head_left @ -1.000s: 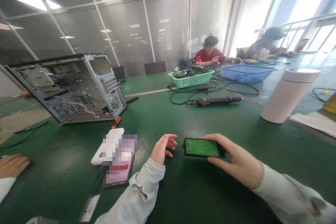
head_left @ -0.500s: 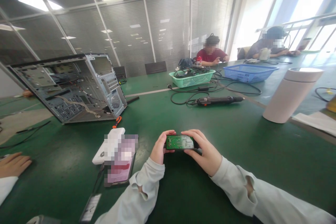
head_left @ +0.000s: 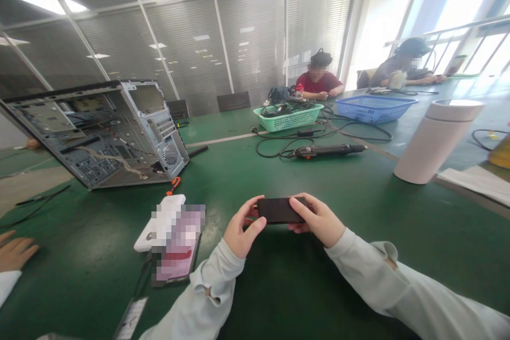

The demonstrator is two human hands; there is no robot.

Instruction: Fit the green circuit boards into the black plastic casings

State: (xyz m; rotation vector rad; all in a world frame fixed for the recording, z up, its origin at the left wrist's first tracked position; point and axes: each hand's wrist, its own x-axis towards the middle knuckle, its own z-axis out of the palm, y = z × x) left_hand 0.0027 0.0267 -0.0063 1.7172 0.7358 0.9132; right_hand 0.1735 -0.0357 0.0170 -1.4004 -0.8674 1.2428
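Observation:
Between my two hands is a small black rectangular casing (head_left: 279,211), its smooth dark face turned toward me. My left hand (head_left: 244,227) grips its left end, thumb at the lower corner and fingers around the far edge. On the right end, the thumb of my right hand (head_left: 319,219) presses the face while the fingers curl underneath. The green circuit board side is turned away and hidden. To the left of my left hand lie a phone (head_left: 195,239) with a pinkish screen and a white power bank (head_left: 145,236) with an orange strap.
An opened computer case (head_left: 119,170) stands at left. Beyond my hands lies a black electric screwdriver (head_left: 326,151) with its cable, near a green basket (head_left: 295,123) of cables and a blue basket (head_left: 374,111). A pink tumbler (head_left: 434,143) stands right. Another person's hand (head_left: 18,251) rests at far left.
The casing has been turned over in my hands: its green circuit board faced me before, now its plain black side does. Both hands have shifted their grip. The view moved slightly.

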